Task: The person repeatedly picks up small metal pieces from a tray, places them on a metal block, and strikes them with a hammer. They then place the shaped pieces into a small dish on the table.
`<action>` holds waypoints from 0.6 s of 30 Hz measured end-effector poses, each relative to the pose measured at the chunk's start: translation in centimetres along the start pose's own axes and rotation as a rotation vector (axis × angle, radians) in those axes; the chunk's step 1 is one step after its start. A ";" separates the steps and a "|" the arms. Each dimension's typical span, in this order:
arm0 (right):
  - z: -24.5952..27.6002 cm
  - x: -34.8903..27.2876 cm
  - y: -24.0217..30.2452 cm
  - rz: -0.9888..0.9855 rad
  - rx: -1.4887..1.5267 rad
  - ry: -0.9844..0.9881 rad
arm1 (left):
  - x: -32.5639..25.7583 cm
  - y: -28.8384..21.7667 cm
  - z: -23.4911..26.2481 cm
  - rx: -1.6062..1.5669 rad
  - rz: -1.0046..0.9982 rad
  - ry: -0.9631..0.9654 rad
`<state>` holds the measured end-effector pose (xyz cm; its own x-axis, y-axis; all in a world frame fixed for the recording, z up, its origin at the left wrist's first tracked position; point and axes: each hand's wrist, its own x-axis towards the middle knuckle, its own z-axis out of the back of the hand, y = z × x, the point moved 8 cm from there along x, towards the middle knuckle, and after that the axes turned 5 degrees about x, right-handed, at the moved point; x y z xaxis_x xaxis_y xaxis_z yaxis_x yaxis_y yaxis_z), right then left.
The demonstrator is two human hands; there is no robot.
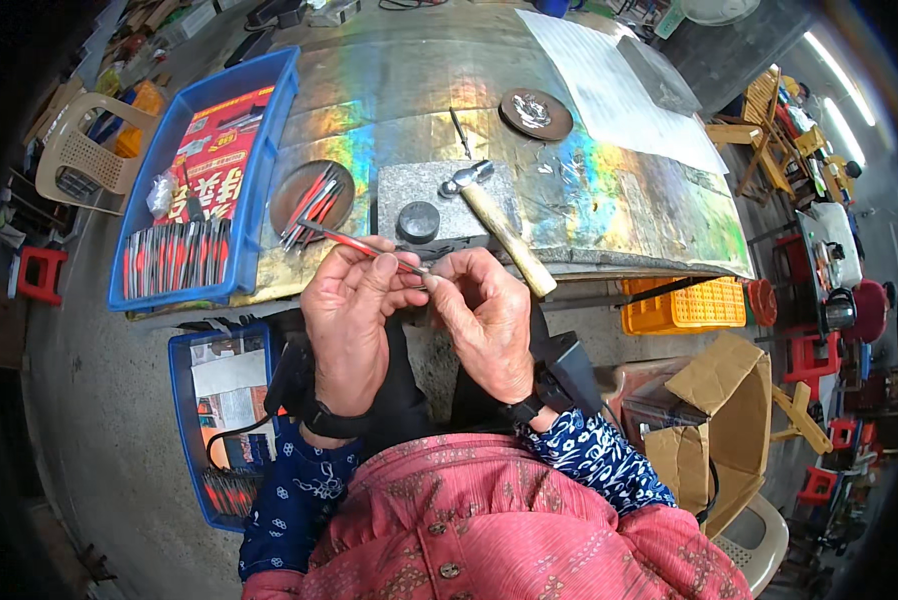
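My left hand (pixel 354 320) pinches a slim red-and-black tool (pixel 357 242) between thumb and fingers, just off the table's front edge. Its dark, narrow end points up and left. At the other end, my right hand (pixel 484 318) closes thumb and forefinger on it; the fingers hide what lies between them. Beyond my left hand, a round dark dish (pixel 287 198) holds several similar red, black and silver pieces. A stone block (pixel 399 185) stands just past my hands, with a round black disc (pixel 418 221) and a wooden-handled hammer (pixel 504 235) lying on it.
On the left of the table (pixel 359 75) is a blue tray (pixel 287 100) with a row of red-and-black pieces (pixel 177 260). Farther back sits a second dish (pixel 536 114) with whitish bits. Below are another blue tray (pixel 186 420), a yellow crate (pixel 684 305) and a cardboard box (pixel 739 400).
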<state>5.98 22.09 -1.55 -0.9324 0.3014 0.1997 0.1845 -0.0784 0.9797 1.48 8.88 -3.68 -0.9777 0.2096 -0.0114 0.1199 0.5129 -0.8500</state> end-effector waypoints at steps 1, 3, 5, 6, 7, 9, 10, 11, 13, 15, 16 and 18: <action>0.1 0.4 0.4 0.044 -0.099 0.019 | 0.5 0.1 0.1 -0.009 0.019 0.022; 0.9 0.7 2.8 0.311 -0.317 0.019 | 1.4 -0.1 0.3 0.008 0.009 0.050; 1.9 1.1 3.6 0.385 -0.377 -0.008 | 2.4 -0.3 0.5 0.027 0.001 0.072; 2.3 1.2 4.0 0.426 -0.483 -0.009 | 2.9 -0.4 0.6 0.036 -0.001 0.081; 2.8 1.5 4.0 0.407 -0.490 -0.012 | 3.4 -0.4 0.6 0.045 -0.003 0.091; 3.8 1.9 3.6 0.336 -0.449 -0.029 | 4.2 -0.3 0.5 0.040 -0.009 0.105; 4.0 1.9 4.0 0.375 -0.500 -0.037 | 4.5 -0.4 0.4 0.100 -0.038 0.101; 4.3 1.9 4.3 0.413 -0.550 -0.046 | 4.9 -0.5 0.3 0.149 -0.071 0.102; 4.4 1.9 4.7 0.485 -0.705 -0.023 | 5.4 -0.8 0.3 0.272 -0.145 0.075; 4.6 2.0 4.5 0.495 -0.890 -0.006 | 5.8 -0.9 0.1 0.356 -0.195 0.079; 4.7 2.0 4.3 0.491 -0.974 -0.005 | 6.0 -1.1 0.0 0.397 -0.220 0.081; 5.1 2.2 3.0 0.365 -0.999 0.045 | 6.1 -1.0 -0.1 0.418 -0.233 0.078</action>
<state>6.05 27.41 1.93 -0.8865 0.0688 0.4576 0.1349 -0.9075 0.3978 -4.62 9.71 -2.83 -0.9525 0.1990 0.2304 -0.1958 0.1791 -0.9642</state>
